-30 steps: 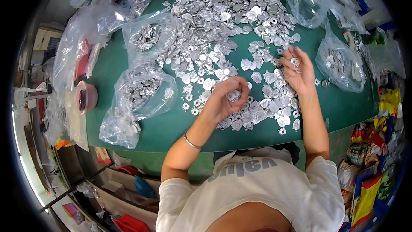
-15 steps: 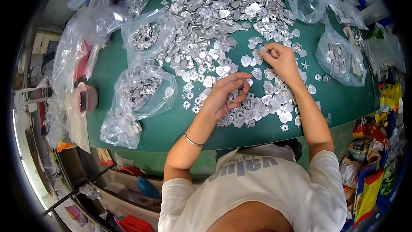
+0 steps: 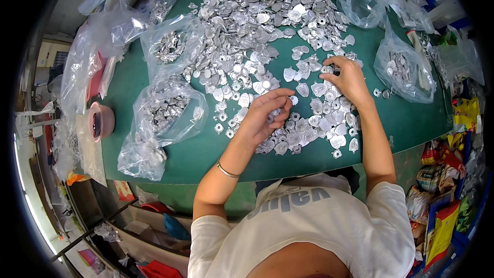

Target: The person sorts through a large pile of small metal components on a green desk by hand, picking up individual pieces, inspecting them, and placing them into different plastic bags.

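Silver metal pieces heaped on green tabletop, clear bags holding more at left and right, left hand fingers pinching small pieces, right hand fingers curled onto the pile.

Hands: two, left hand and right hand
Clear bags holding metal parts: three
Loose silver parts: too many to count
Pink tape roll: one
Bracelet: one
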A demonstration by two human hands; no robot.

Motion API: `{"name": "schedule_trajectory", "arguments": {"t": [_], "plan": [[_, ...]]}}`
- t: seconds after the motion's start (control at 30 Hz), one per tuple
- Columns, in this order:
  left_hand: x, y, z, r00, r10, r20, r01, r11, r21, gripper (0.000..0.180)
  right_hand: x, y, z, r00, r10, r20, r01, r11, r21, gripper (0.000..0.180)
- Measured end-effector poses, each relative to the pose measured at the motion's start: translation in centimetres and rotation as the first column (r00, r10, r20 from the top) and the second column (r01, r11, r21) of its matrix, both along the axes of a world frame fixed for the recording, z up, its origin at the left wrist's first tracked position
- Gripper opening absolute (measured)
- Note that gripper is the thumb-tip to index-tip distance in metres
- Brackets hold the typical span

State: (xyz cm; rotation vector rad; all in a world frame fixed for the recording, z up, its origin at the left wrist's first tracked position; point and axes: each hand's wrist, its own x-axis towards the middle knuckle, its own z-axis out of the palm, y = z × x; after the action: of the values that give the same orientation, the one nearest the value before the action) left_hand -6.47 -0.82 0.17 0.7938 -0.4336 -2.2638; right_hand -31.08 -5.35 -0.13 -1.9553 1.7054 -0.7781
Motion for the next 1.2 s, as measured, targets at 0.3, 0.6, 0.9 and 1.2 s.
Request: {"name": "schedule_trajectory", "arguments": {"t": [0.3,0.6,0.9,1.2], "plan": [[0.0,0.1,-0.1,1.000,-0.017,0.003,0.017,1.000,-0.019,0.024,-2.3,-1.4,1.3,-0.075,-0.389,0.918,-0.284,0.891,0.354,0.010],[0.1,0.2,-0.1,1.000,-0.017,-0.009,0.017,0.999,-0.030,0.024,-0.8,-1.2,-1.2,0.970,-0.135,-0.200,0.084,0.965,-0.248,0.026],[0.1,0.2,-0.1,1.000,-0.014,-0.026,0.012,0.999,-0.048,0.024,-3.1,-2.2,-0.7,0.513,-0.233,0.826,-0.024,0.958,0.285,0.017],[0.1,0.2,-0.3,1.000,-0.008,0.002,0.008,0.998,-0.063,0.025,-3.4,-0.5,1.3,1.000,-0.010,-0.003,0.010,0.964,0.266,0.031]]}}
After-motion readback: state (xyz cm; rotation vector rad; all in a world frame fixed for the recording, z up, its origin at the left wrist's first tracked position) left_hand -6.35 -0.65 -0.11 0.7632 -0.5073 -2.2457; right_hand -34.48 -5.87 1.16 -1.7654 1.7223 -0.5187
